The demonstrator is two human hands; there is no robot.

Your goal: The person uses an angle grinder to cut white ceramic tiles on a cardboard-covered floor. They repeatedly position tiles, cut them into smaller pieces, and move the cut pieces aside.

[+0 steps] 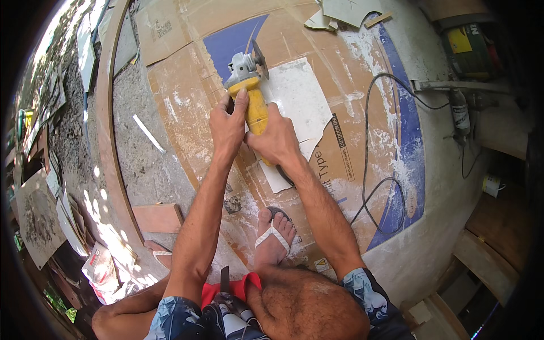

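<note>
A yellow angle grinder (258, 110) with a grey metal head and a thin disc (260, 59) is held out in front of me in both hands. My left hand (228, 124) wraps the body just behind the head, thumb on top. Farther back on the body, my right hand (275, 137) grips it from the right side. Beneath the grinder lies a broken white tile (300, 99), flat on cardboard. The disc stands on edge over the tile's upper left; whether it touches cannot be made out.
Dusty cardboard (187, 107) covers the floor. A black cord (365, 136) loops across it on the right. Tile pieces (345, 11) lie at the far edge. A long wooden plank (107, 113) runs along the left, near a brown block (157, 218). My sandalled foot (275, 238) is close behind the tile.
</note>
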